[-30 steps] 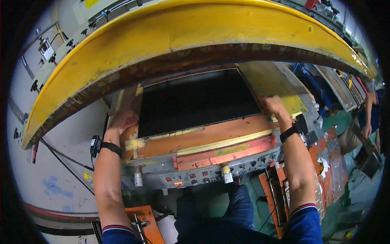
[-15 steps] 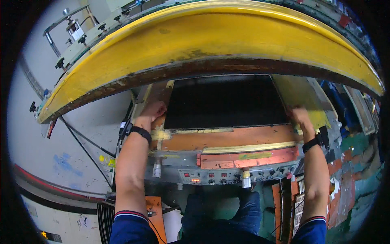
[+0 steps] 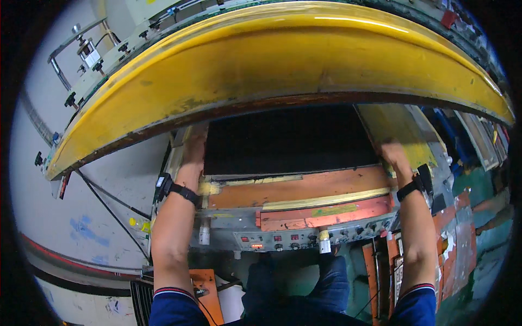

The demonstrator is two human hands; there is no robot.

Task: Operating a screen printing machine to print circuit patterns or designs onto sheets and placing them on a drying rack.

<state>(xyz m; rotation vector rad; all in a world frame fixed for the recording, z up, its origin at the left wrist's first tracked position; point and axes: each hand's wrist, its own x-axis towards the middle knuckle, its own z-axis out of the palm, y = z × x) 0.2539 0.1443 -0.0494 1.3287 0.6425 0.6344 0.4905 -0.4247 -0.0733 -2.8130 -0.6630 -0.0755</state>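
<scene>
A large flat black sheet lies over the bed of what looks like a screen-printing machine. At the sheet's left edge is my left hand, its fingers too smeared to make out. On the opposite side my right hand is closed, its curled fingers at the sheet's right edge. A big yellow screen in a dark-edged frame is raised above the bed and hides the far edge of the sheet. An orange-brown strip with yellow tape runs along the bed in front of the sheet.
A control panel with knobs and switches fronts the machine, with a white-and-yellow cylinder sticking out. A yellow bottle is at the left. Frames lean at the far right. An orange board stands below my left forearm.
My left hand has moved left, and the sheet's left edge has shifted the same way. My right hand stays by the right edge. The whole view has also shifted a little.
</scene>
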